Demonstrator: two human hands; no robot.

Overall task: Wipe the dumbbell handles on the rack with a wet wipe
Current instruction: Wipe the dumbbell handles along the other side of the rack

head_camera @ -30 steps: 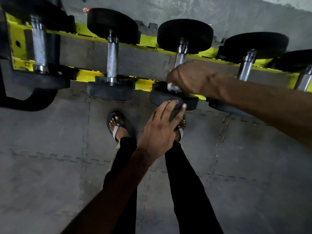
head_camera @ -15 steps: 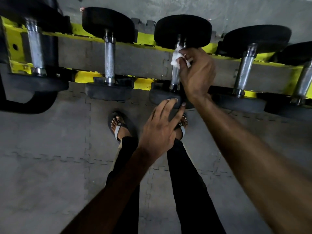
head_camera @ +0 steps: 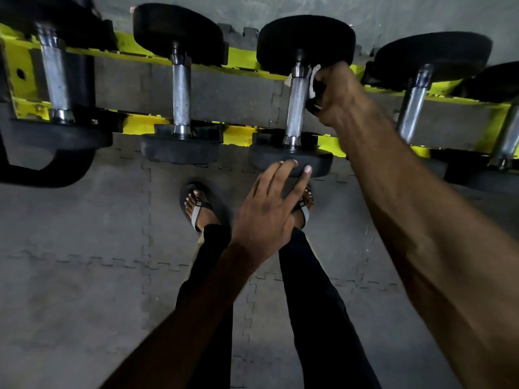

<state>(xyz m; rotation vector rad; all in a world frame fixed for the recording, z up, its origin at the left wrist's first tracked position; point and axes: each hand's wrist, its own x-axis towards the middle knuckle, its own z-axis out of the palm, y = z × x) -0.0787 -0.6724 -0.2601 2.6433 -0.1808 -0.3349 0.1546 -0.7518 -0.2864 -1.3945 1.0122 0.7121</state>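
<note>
Gym floor, seen from above: right hand (head_camera: 337, 96) clutches white wet wipe (head_camera: 314, 79) in curled fingers, pressing it against right side of knurled steel handle (head_camera: 295, 108) of middle dumbbell, close under far black weight head (head_camera: 306, 40). Left hand (head_camera: 266, 217), fingers straight and spread, rests fingertips on near weight head (head_camera: 320, 164) of same dumbbell. Dumbbell lies across yellow rack (head_camera: 241, 61), neighbouring dumbbells (head_camera: 181, 91) on either side. Below, person's feet in sandals (head_camera: 196, 209) stand on grey interlocking floor mats (head_camera: 84, 248).
</note>
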